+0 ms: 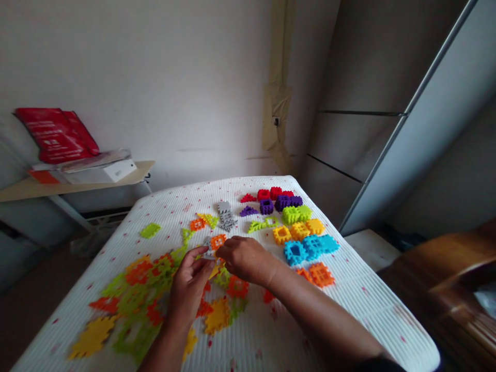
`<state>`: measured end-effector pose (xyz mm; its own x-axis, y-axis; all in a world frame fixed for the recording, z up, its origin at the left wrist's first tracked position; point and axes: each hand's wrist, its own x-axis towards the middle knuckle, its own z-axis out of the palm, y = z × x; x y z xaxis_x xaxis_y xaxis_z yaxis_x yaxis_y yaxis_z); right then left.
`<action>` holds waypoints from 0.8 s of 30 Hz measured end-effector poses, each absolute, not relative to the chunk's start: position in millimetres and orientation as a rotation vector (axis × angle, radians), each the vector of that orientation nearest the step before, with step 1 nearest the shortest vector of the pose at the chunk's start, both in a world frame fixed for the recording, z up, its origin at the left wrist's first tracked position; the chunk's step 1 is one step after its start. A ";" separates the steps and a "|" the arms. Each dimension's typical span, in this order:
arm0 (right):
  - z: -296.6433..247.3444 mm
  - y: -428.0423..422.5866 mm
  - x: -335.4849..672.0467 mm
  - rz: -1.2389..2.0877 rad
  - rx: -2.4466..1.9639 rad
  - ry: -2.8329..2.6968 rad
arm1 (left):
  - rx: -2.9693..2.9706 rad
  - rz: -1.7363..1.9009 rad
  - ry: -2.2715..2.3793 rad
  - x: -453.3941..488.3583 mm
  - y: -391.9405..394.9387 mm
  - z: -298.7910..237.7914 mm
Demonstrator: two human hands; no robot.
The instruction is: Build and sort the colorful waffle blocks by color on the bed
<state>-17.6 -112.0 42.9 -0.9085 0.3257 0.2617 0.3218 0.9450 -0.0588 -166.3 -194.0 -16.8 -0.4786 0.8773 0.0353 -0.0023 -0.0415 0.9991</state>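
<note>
Orange-and-grey toy pieces (213, 244) pinched between both hands, over white ribbed mattress (351, 305). Left hand (188, 283) and right hand (244, 258) close together, curled onto pieces. Light, stiff plastic; toothed edges best for grip. Loose pieces (138, 273) nearby; colour-sorted blocks (300, 231) beyond.
</note>
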 end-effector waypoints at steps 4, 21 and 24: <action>43.6 -113.2 -19.0 0.032 -0.501 -2.843 | 0.956 1.621 1.541 -165.7 -194.2 -18.8; 31.3 -46.7 37.8 -0.134 -1.123 -3.059 | 0.873 1.780 1.584 -175.7 -192.8 -17.4; 24.5 -48.9 35.4 -0.203 -1.138 -3.092 | 0.867 1.784 1.587 -176.0 -193.1 -17.1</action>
